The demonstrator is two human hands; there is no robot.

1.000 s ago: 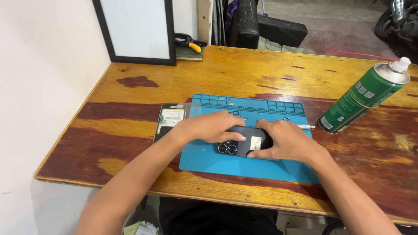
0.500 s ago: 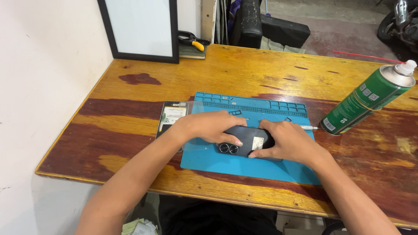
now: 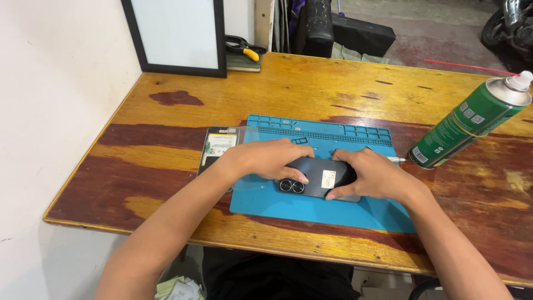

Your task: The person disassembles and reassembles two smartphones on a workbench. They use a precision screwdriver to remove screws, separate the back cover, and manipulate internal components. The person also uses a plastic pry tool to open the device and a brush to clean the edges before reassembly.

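Observation:
A dark smartphone (image 3: 318, 178) lies back-up on a blue repair mat (image 3: 333, 208), its two camera lenses toward me and a white sticker on its back. My left hand (image 3: 265, 159) rests on the phone's left end, fingers curled over the edge above the lenses. My right hand (image 3: 373, 175) covers the phone's right end, with the thumb pressed on the near edge. Both hands grip the phone against the mat.
An opened phone part with a white label (image 3: 217, 147) lies just left of the mat. A green spray can (image 3: 465, 123) stands at the right. A black-framed white board (image 3: 176, 34) leans at the back left, pliers with yellow handles (image 3: 244, 50) beside it. The wooden table's front edge (image 3: 311, 253) is close to me.
Both hands stay on the phone; the fingers have shifted slightly along its edges. The phone has not visibly moved on the mat.

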